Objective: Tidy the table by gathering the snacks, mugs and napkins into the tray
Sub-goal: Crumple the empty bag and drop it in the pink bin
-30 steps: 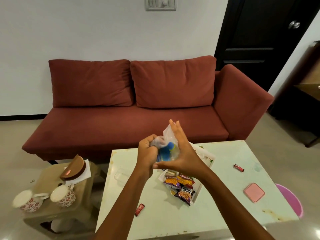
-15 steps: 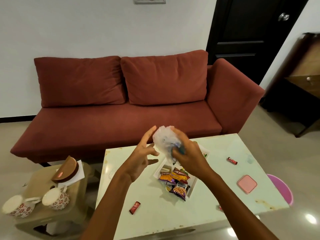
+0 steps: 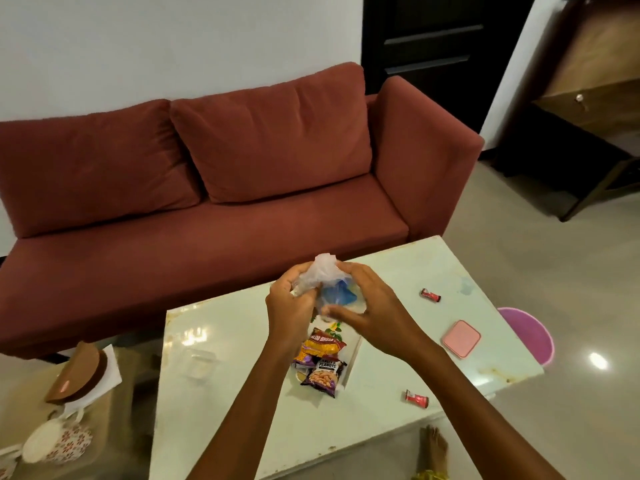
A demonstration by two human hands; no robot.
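Note:
Both hands hold a crumpled clear plastic bag [image 3: 323, 277] with something blue inside, above the white table [image 3: 242, 420]. My left hand [image 3: 292, 308] grips the bag's left side; my right hand [image 3: 372, 306] curls round its right side and underside. Right below them lies the white tray [image 3: 351, 358] with several snack packets [image 3: 320, 358], partly hidden by my hands. Two small red candy bars lie on the table, one at the back right [image 3: 430, 295], one near the front [image 3: 416, 399]. A floral mug [image 3: 59, 443] and a brown napkin holder [image 3: 78, 374] with white napkins stand on a low side stool.
A pink square lid [image 3: 461, 338] lies on the table's right side, and a clear plastic container [image 3: 201, 363] on its left. A red sofa [image 3: 207, 188] stands behind the table. A pink bin [image 3: 528, 334] sits on the floor at the right.
My left hand has come back onto the bag, so both hands now hold it. The camera has tilted down and shifted; the second candy bar is now at the front right.

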